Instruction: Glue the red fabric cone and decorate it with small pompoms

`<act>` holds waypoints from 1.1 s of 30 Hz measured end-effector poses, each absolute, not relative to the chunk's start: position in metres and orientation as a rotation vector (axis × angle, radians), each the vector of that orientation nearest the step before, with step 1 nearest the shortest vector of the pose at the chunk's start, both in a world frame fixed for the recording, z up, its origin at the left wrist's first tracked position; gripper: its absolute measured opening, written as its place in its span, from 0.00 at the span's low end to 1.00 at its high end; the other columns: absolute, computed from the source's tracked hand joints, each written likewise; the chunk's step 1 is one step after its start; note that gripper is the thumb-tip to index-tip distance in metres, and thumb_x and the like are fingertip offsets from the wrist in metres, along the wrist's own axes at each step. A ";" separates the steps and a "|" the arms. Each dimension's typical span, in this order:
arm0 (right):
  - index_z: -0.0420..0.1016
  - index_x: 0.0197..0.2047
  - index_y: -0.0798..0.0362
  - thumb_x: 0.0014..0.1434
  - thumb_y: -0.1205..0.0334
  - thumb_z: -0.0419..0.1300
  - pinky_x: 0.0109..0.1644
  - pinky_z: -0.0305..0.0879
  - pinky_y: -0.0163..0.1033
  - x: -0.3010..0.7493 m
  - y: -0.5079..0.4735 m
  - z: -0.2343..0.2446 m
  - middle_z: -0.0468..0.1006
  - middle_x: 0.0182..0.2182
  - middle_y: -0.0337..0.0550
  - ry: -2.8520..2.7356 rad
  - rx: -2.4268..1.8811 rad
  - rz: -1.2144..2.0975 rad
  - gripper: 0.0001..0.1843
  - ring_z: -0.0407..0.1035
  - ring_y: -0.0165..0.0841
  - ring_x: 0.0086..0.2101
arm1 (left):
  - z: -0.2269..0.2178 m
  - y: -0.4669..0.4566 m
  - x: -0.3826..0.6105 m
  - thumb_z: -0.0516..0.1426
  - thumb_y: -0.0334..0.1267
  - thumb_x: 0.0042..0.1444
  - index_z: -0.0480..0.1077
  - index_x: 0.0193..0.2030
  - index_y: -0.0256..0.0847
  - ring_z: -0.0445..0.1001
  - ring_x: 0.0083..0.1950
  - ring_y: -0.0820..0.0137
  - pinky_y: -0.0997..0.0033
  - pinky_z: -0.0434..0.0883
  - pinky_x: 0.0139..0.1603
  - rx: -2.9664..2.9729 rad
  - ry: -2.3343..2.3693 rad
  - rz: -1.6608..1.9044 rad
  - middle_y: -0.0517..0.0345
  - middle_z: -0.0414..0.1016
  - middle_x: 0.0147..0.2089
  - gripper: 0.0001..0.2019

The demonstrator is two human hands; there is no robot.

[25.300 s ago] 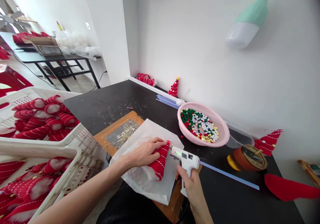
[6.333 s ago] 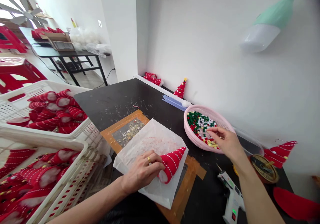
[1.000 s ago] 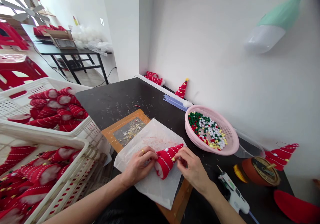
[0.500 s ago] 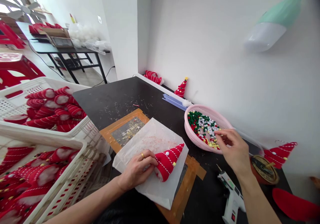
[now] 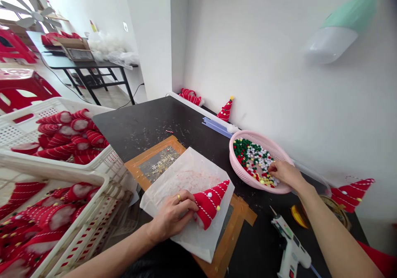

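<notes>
A red cone with white stripes and small pompoms point(image 5: 210, 202) lies on a sheet of white paper point(image 5: 189, 195) in front of me. My left hand point(image 5: 172, 216) grips the cone's wide end and holds it down on the paper. My right hand point(image 5: 285, 173) reaches into the pink basket point(image 5: 238, 168) of green, white, red and yellow pompoms point(image 5: 252, 159), with its fingers pinched down among them. What they hold is hidden. A white glue gun point(image 5: 291, 249) lies on the black table point(image 5: 145, 125) below my right forearm.
Two white crates point(image 5: 62, 174) full of red cones stand at my left. A brown-framed mat point(image 5: 155, 162) lies under the paper. Glue sticks point(image 5: 217, 127), a small finished cone point(image 5: 225, 109) and another red cone point(image 5: 352, 190) sit along the wall.
Since a second ago my right hand left the cone and moved right to the pink basket, then dipped lower among the pompoms. My left hand stayed on the cone.
</notes>
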State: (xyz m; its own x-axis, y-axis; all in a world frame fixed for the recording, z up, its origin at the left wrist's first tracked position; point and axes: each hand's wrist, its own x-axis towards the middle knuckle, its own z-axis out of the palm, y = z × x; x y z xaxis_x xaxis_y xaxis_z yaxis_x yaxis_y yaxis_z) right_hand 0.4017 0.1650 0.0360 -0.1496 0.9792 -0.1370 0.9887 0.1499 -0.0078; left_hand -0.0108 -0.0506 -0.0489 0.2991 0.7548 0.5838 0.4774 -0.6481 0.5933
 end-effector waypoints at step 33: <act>0.77 0.24 0.52 0.51 0.65 0.68 0.31 0.59 0.39 0.381 0.162 0.032 0.82 0.29 0.48 2.206 1.976 0.001 0.06 0.76 0.43 0.35 | -0.056 -0.052 -0.009 0.54 0.26 0.64 0.71 0.42 0.44 0.77 0.40 0.71 0.74 0.72 0.40 2.275 1.122 1.260 0.54 0.77 0.42 0.09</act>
